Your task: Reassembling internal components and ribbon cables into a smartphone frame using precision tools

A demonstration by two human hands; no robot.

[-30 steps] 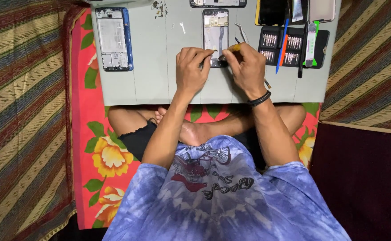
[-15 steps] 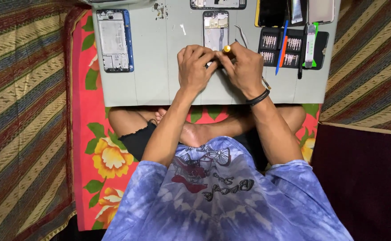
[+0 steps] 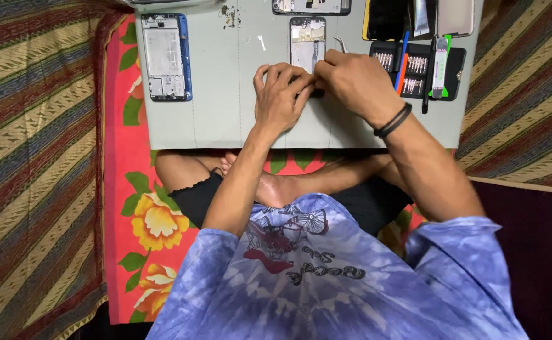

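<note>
Crowding the opened, backless grey phone (image 3: pixel 307 45) mid-table, left hand (image 3: pixel 280 101) and right hand (image 3: pixel 354 82) pinch its near end; black screwdriver-bit tray (image 3: pixel 455 66) hems right, bare grey table (image 3: pixel 225 119) lies open left.

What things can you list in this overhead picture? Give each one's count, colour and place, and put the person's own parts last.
Opened phone with bare inner frame: one, silver-grey, under both hands.
Blue-edged opened phone: one, table's left.
Black tray of screwdriver bits: one, table's right.
Metal tweezers: one, silver, beside the middle phone.
Pale grey low table: one, over the crossed legs.
Red floral cloth: one, on the floor.
Black wristband: one, right wrist.
Left hand: on the phone's lower end; grip unclear.
Right hand: beside it; grip unclear.
</note>
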